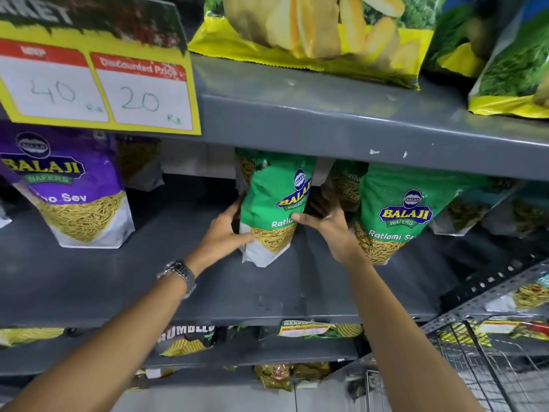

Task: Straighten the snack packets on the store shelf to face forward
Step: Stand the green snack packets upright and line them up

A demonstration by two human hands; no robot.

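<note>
A green Balaji Ratlami Sev packet (274, 200) stands on the grey middle shelf (148, 278), turned slightly to the left. My left hand (224, 233) grips its left edge and my right hand (326, 224) grips its right edge, thumb across the front. A second green Ratlami Sev packet (398, 209) stands just right of my right hand, facing forward. A purple Balaji sev packet (71, 188) stands at the left of the same shelf. More packets sit behind these, partly hidden.
The upper shelf edge (326, 120) overhangs the packets and carries yellow-green chip bags (312, 34). A yellow price card (98, 90) hangs at upper left. Lower shelves hold more snack packets (184, 340). A wire basket (490, 367) stands at the lower right.
</note>
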